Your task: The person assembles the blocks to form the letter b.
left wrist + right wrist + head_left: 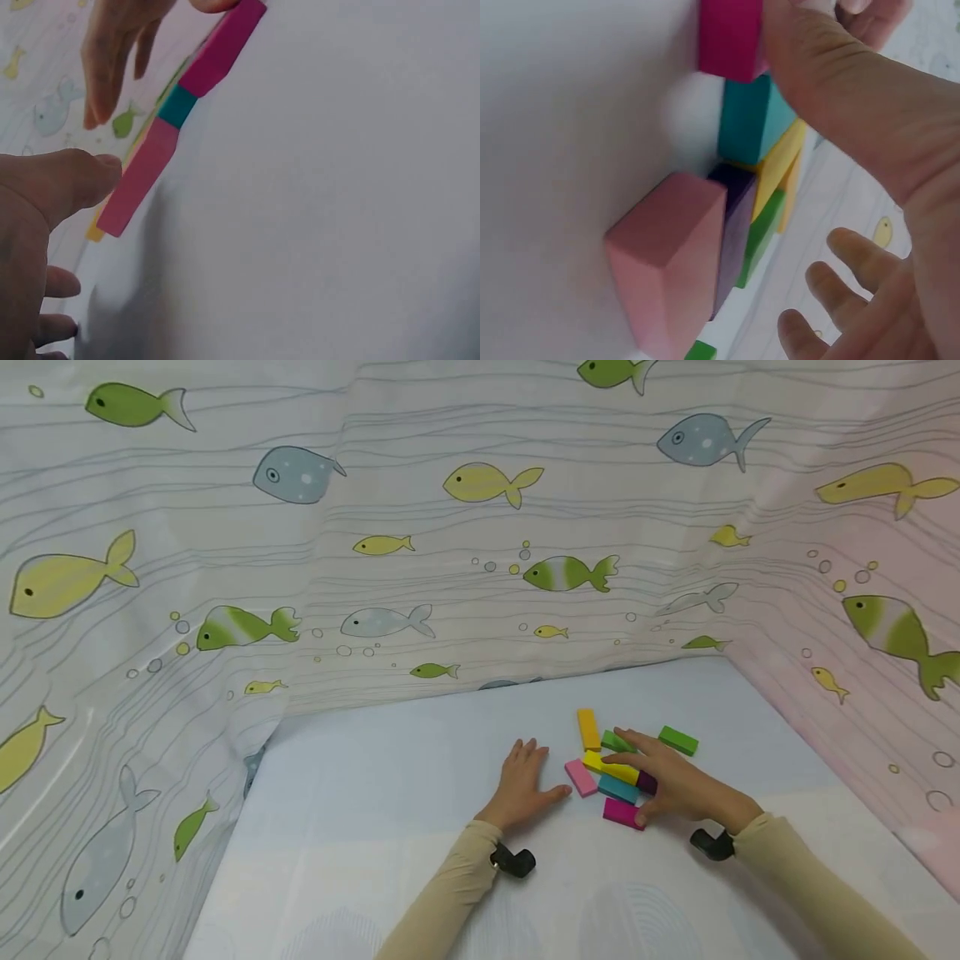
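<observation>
Fish-print sheet: pale, standing at back, left and right. Surface: white and pale blue, bordered by the sheet. Sleeves: two, beige. Right hand: fingers spread above the yellow block and green block, thumb against the right end of the magenta block. Left hand: fingers spread, thumb tip just beside the pink block; contact cannot be told. Wrist cameras: two, black, one per arm. Remaining blocks, oblong, grouped on the surface about the right hand: teal block, between magenta and yellow; purple block, right of teal, partly covered by the right hand; orange block, at back left; second green block, apart at back right; second pink block, beside purple in the right wrist view.
</observation>
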The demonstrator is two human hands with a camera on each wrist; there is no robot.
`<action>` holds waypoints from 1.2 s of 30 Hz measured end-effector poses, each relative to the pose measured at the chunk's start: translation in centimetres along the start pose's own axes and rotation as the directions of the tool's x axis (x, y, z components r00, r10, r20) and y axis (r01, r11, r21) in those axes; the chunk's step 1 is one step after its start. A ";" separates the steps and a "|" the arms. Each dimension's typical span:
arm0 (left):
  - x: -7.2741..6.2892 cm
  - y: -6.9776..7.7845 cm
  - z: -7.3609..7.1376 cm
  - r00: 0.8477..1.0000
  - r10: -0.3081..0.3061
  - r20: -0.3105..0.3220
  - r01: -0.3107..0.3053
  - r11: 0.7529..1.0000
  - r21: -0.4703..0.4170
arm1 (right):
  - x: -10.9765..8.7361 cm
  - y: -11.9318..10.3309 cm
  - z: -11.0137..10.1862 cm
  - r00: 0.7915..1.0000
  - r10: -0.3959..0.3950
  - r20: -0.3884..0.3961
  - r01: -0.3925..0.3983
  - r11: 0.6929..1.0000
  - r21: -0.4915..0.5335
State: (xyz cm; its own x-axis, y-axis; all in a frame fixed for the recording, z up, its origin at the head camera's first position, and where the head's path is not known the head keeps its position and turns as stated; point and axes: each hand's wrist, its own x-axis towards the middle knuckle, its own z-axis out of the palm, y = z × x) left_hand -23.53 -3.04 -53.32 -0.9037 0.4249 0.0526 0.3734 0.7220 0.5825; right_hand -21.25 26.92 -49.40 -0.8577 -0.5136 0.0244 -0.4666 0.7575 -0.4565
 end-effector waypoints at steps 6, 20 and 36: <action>0.2 0.2 0.3 1.000 0.017 -0.016 -0.016 0.999 0.050 | -0.1 -0.3 0.2 1.000 -0.001 -0.008 0.001 1.000 0.006; 0.6 0.4 1.2 0.998 0.059 -0.030 -0.056 0.995 0.083 | -0.6 -0.7 0.4 0.997 -0.029 0.072 0.026 0.998 0.049; 1.0 0.9 1.8 0.997 0.079 0.001 -0.078 0.992 0.096 | -1.1 -0.5 0.2 0.990 -0.072 0.118 0.070 0.997 0.016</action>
State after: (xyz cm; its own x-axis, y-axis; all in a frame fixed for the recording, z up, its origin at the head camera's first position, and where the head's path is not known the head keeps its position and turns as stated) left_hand -23.73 -0.98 -54.27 -0.8715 0.4806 0.0977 0.4614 0.7358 0.4957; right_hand -20.05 26.99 -49.41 -0.7906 -0.6105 -0.0477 -0.5223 0.7130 -0.4679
